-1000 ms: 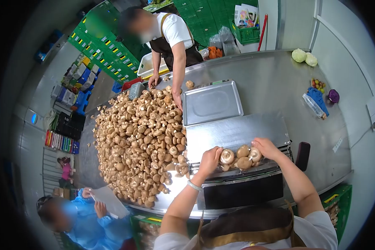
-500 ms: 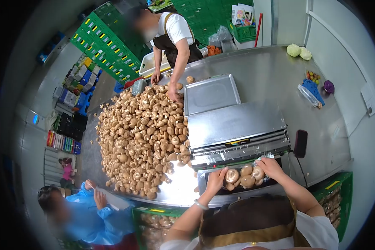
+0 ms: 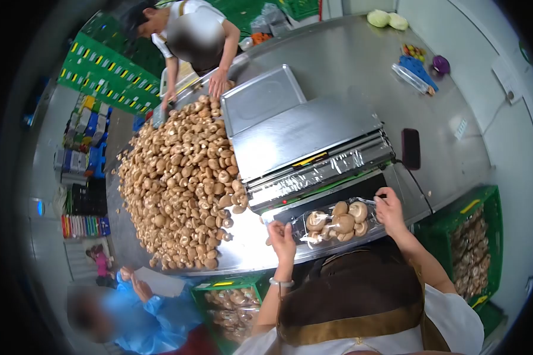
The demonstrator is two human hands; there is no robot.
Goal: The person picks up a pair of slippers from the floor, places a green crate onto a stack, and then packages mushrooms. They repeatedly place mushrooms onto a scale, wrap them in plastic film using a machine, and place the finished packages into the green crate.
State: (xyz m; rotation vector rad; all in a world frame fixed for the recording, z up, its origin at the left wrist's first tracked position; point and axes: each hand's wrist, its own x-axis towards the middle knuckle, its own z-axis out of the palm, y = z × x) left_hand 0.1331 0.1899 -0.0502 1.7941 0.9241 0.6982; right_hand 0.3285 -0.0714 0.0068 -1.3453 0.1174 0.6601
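Note:
Between my hands lies a pack of brown shiitake mushrooms (image 3: 342, 222) with clear plastic film (image 3: 370, 208) over it. My left hand (image 3: 282, 239) pinches the film at the pack's left side. On the right, the fingers of my right hand (image 3: 389, 211) are closed on the film's other end. The pack is at the front of the film-wrapping machine (image 3: 314, 171), over its dark front plate. Whatever holds the mushrooms from beneath is hard to make out.
A big heap of loose mushrooms (image 3: 177, 183) covers the table's left, where a co-worker's hands (image 3: 219, 81) touch it. A metal tray (image 3: 260, 97), phone (image 3: 411, 148) and cabbages (image 3: 387, 19) sit on the table. Green crates (image 3: 474, 248) hold packs; a person in blue (image 3: 154, 313) holds paper.
The film-covered pack has come away from the machine towards my body, held at both ends by my hands. My view has shifted and turned. The co-worker's hands are still at the heap.

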